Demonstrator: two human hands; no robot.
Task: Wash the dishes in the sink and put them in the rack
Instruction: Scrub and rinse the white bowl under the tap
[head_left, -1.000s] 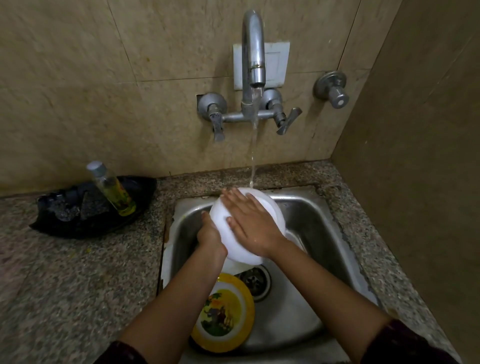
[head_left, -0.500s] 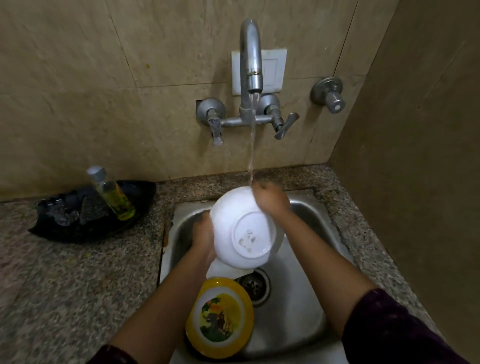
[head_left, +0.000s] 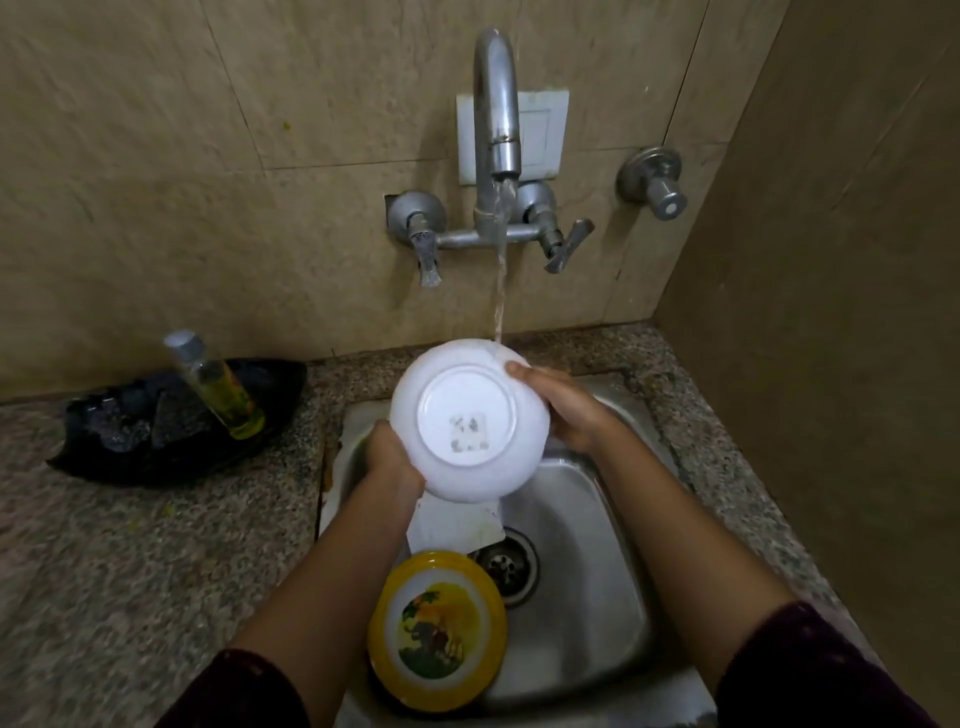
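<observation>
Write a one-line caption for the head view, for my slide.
Left hand and right hand hold a white bowl, base up, under the running tap over the sink, where a yellow plate waits.

sink (head_left: 582, 525): brushed steel | bowl (head_left: 467, 421): glossy white | counter (head_left: 130, 545): speckled granite, matt

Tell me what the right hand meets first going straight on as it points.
The white bowl: the right hand grips its edge, pointing up-left. Past the bowl the water stream falls, though depth is unclear.
</observation>
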